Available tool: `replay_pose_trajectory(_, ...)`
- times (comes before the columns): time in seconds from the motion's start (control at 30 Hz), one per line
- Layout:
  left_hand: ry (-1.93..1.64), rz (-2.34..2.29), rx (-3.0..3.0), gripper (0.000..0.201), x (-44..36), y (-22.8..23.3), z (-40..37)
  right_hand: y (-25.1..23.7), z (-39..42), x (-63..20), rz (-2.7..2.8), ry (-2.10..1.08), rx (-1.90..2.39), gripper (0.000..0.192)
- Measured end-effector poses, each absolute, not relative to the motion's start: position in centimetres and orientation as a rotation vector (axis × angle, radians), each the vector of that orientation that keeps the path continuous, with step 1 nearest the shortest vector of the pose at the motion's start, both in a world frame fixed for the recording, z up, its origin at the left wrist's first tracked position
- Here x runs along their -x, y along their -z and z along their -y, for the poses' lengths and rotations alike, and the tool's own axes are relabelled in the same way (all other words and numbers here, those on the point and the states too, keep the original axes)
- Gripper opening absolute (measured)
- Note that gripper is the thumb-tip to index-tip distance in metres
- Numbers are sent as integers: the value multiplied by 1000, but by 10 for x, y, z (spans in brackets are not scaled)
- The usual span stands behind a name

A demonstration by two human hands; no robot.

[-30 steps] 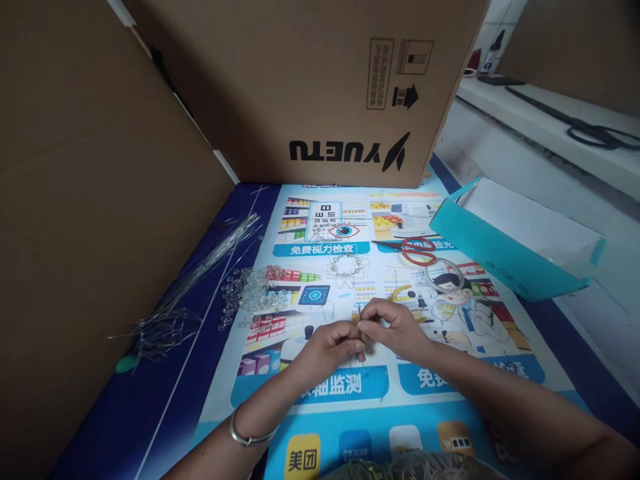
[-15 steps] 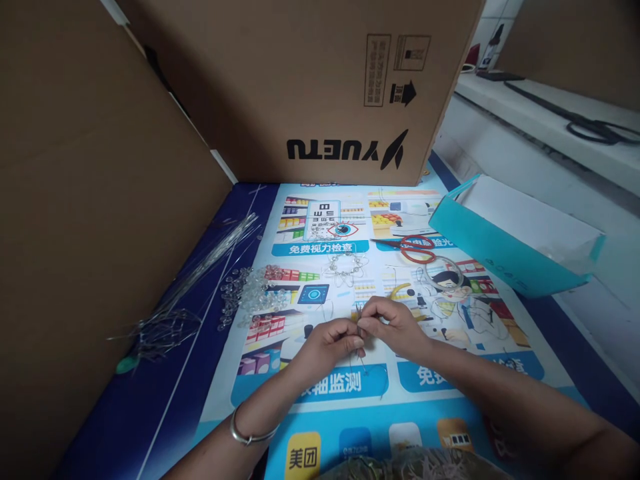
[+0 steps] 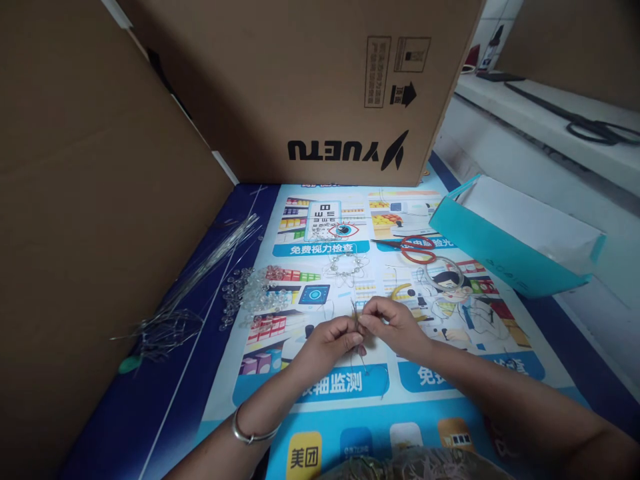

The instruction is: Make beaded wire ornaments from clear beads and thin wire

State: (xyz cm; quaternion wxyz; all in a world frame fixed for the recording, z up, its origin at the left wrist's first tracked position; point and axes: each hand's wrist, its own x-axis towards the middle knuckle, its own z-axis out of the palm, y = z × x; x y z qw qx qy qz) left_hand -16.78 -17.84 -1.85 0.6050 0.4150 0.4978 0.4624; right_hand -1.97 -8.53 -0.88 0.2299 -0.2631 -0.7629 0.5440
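Thin wires (image 3: 354, 308) stick up and hang down between my two hands, which meet over the printed table cover. My left hand (image 3: 333, 339) pinches them between thumb and fingers. Close against it, my right hand (image 3: 393, 323) is also closed in a pinch on the wire; the exact grip is hidden by the fingers. Just beyond my hands lies a ring of clear beads (image 3: 346, 265) with wire loops around it. A pile of loose clear beads (image 3: 255, 293) is to the left.
Red-handled scissors (image 3: 417, 249) lie beside a wire coil (image 3: 444, 273). An open teal box (image 3: 510, 250) stands at the right. A bundle of thin wires (image 3: 210, 267) lies at the left. Cardboard panels (image 3: 325, 87) rise at the back and left.
The wire ends sticking up between my fingers have shifted slightly, and my fingers have moved a little. Both hands keep their pinch, and the other objects stay where they were.
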Motion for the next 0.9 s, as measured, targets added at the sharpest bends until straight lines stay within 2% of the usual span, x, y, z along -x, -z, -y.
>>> replay_pose_trajectory(0.43,-1054,-1164,-949,23,165,19,180,8,87,21,1993,-1602,759,10)
replay_pose_trajectory(0.9,-1058,-1171,-963,18,162,22,181,7,85,20,2004,-1563,787,12)
